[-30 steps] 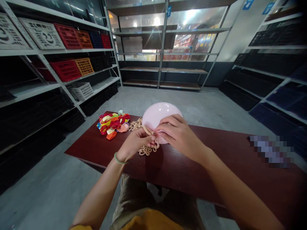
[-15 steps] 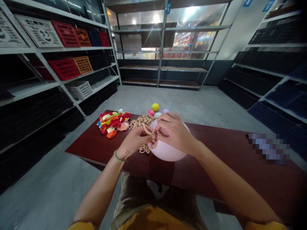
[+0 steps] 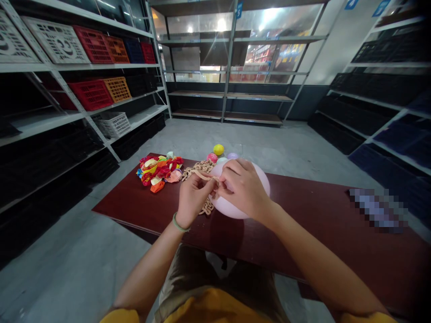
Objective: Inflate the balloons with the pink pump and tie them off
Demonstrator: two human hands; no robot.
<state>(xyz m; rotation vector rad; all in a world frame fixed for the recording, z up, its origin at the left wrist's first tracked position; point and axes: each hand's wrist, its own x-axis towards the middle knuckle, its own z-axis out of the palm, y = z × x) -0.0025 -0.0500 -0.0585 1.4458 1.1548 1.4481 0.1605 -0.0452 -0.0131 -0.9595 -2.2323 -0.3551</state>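
Note:
An inflated pale pink balloon point(image 3: 232, 207) rests over the dark red table point(image 3: 303, 233). My right hand point(image 3: 244, 186) lies on top of it, fingers curled and pinching at its neck. Facing it, my left hand point(image 3: 193, 195) is closed on a beige rubber band point(image 3: 202, 176) stretched toward the neck. A green bracelet circles my left wrist. A heap of beige rubber bands point(image 3: 202, 168) lies on the table just behind my hands.
A pile of uninflated coloured balloons point(image 3: 158, 171) lies at the table's far left. Small inflated balloons point(image 3: 218, 150) sit on the floor beyond the table. Metal shelving with plastic crates point(image 3: 90, 94) lines the left, back and right walls.
The pink balloon dropped from upright behind my hands to under my right hand, uncovering the balloons on the floor. Both hands shifted slightly and kept working at the neck.

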